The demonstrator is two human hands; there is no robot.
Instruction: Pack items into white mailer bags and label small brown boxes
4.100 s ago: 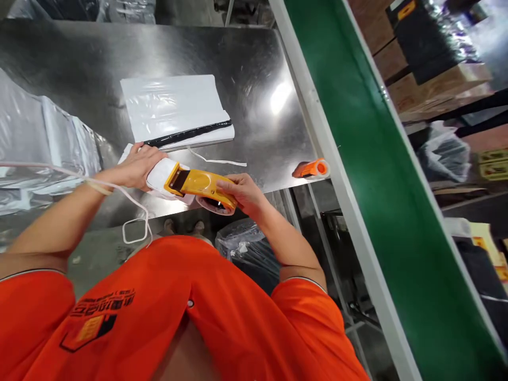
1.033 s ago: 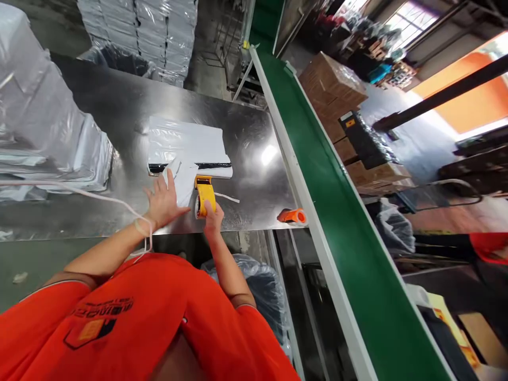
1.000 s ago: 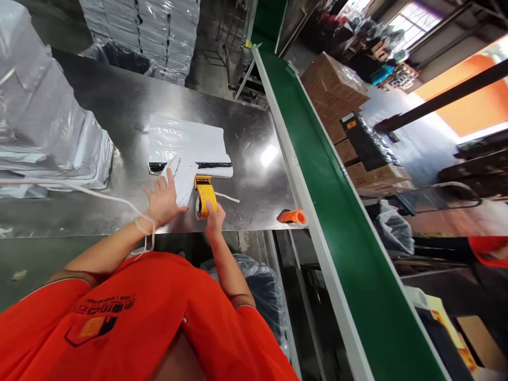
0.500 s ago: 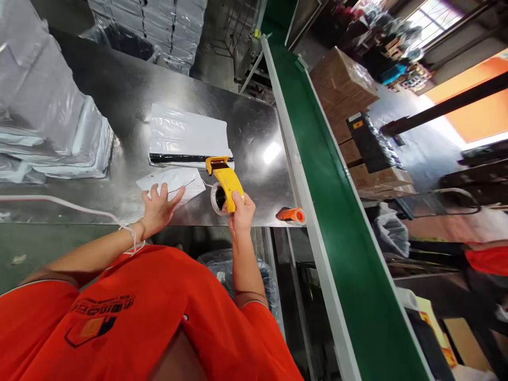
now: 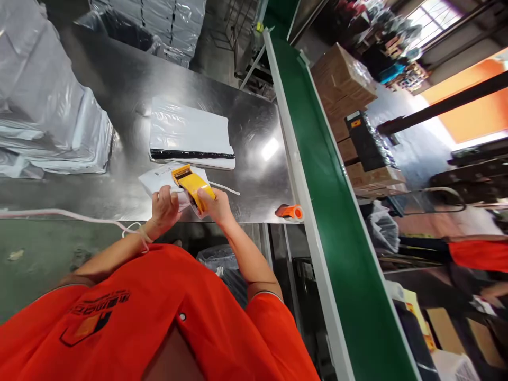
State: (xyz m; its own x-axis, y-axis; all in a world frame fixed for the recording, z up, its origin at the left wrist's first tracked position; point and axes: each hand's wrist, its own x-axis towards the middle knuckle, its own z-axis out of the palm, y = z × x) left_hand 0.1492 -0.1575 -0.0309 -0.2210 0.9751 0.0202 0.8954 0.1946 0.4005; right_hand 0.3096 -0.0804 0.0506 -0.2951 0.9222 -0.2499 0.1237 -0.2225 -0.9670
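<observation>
My right hand (image 5: 216, 205) grips a yellow tape dispenser (image 5: 195, 184), its head lying over a white plastic package (image 5: 153, 179) near the table's front edge. Curled fingers of my left hand (image 5: 164, 209) hold the near side of that package, just left of the dispenser. Part of the package is hidden under the dispenser and hands. Beyond it lies a flat pile of white mailer bags (image 5: 190, 127) with a black strip along the near edge. A thin white strip (image 5: 224, 187) sticks out to the right.
Wrapped white packages (image 5: 51, 106) are piled high at left on the metal table (image 5: 254, 190). An orange-handled tool (image 5: 291, 211) lies at the table's right corner, beside a green conveyor belt (image 5: 337, 206). A pale cord (image 5: 71, 214) runs to my left wrist.
My right hand has swung the tape dispenser left, from beside the package onto it. My left hand, spread flat before, has moved slightly right and curled its fingers at the package.
</observation>
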